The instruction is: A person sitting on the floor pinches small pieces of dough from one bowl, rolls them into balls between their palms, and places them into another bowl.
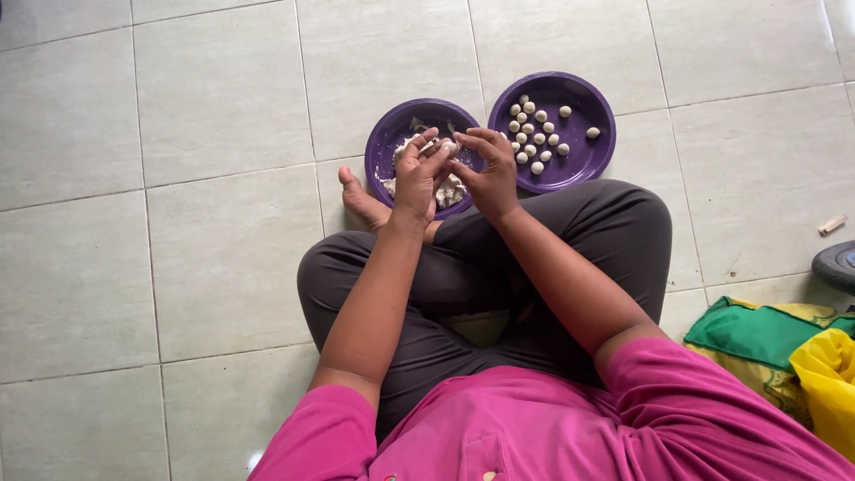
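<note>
I sit cross-legged on a tiled floor with two purple plates in front of me. The left plate (389,134) holds a lump of pale dough (450,191). My left hand (417,178) hovers over it, fingers pinching a small bit of dough. My right hand (486,169) meets it fingertip to fingertip, working the same bit. The right plate (595,98) carries several small pale dough balls (534,134), loosely grouped on its left half.
My bare foot (361,200) rests left of the dough plate. A green and yellow cloth with a yellow bag (784,352) lies at the right. A dark round object (837,263) and a small pale stick (833,224) sit near the right edge.
</note>
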